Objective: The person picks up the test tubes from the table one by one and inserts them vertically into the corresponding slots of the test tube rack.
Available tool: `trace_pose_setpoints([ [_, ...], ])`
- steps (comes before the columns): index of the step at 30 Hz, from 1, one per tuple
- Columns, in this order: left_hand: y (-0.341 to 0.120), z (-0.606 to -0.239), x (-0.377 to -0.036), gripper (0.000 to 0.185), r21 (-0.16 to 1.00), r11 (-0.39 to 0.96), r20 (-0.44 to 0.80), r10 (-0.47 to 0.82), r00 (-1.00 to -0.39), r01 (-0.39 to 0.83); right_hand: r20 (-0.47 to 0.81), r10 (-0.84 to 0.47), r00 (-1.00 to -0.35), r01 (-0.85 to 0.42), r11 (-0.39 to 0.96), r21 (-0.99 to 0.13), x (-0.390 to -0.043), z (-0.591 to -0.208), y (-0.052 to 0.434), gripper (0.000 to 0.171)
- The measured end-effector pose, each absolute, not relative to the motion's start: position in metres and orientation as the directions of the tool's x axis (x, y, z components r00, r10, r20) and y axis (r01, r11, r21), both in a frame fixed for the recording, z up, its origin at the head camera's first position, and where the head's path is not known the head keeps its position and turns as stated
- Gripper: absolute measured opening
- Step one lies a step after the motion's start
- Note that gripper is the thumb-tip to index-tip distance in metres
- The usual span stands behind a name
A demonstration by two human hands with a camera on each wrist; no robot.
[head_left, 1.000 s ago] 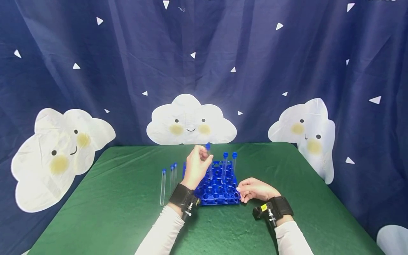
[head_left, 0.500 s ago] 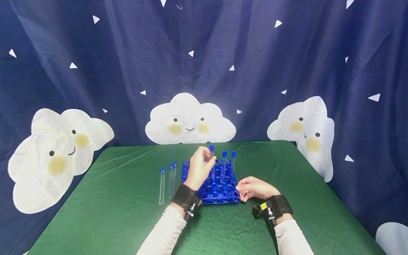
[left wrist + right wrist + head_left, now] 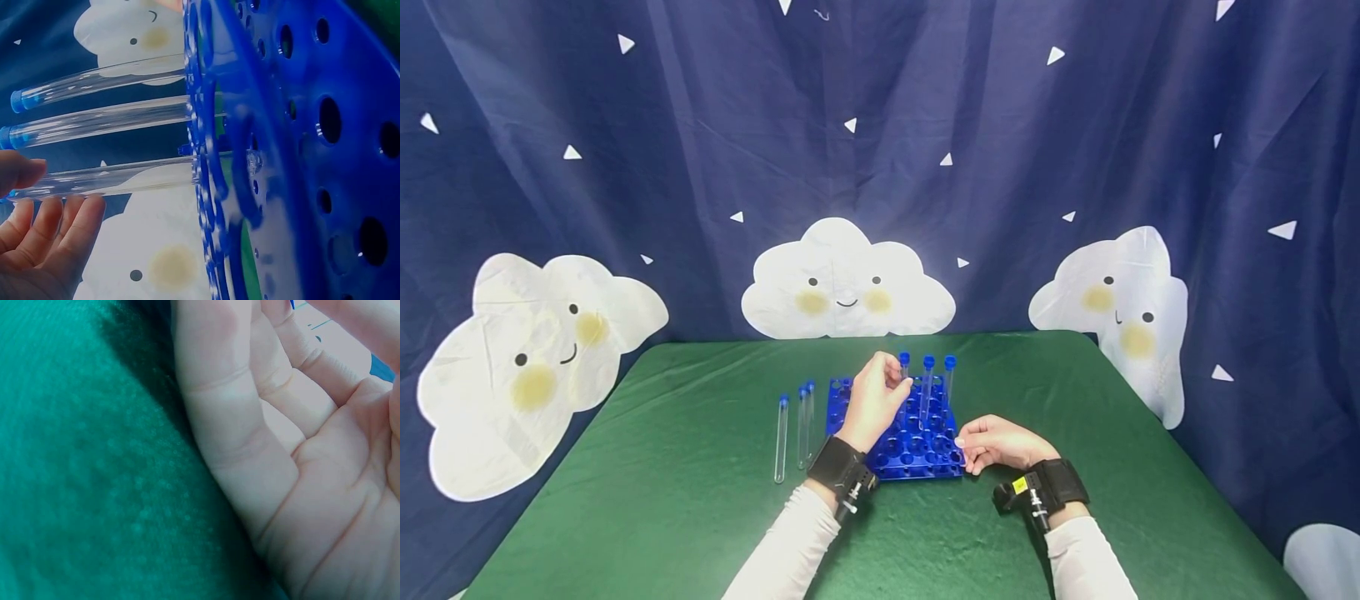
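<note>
A blue test tube rack (image 3: 917, 472) with rows of round holes sits on the table. My left hand (image 3: 872, 404) pinches a clear, blue-capped test tube (image 3: 125, 179) near its cap, thumb on one side and fingers on the other. That tube's lower end passes through the rack's top plate in the left wrist view. Two more capped tubes stand in the rack beside it, a nearer test tube (image 3: 927, 396) and a farther test tube (image 3: 950, 382). At the rack's front right corner, my right hand (image 3: 1003, 443) holds the edge between thumb and curled fingers.
Left of the rack, three capped tubes lie on the green table (image 3: 647, 492): an outer tube (image 3: 781, 442), a middle tube (image 3: 802, 429) and an inner tube (image 3: 811, 408). Behind the table hangs a dark blue curtain (image 3: 880, 167) with white clouds.
My left hand has moved slightly right, then down, and the pinched test tube has sunk lower into the rack. The right hand has stayed at the rack's corner.
</note>
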State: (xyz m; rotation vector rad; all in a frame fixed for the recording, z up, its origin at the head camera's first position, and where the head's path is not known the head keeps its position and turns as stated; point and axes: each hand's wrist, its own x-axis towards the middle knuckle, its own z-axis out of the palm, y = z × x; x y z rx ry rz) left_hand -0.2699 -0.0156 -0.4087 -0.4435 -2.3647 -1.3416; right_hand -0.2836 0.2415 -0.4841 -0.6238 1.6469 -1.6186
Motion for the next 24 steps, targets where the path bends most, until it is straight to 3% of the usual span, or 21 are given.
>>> trace_pose_setpoints([
  [24, -0.0151, -0.4122, -0.2686, 0.024, 0.741, 0.520, 0.449, 0.090, -0.889, 0.426, -0.170, -0.766, -0.620, 0.149, 0.098, -0.984, -0.2830, -0.4831, 0.2411, 0.023],
])
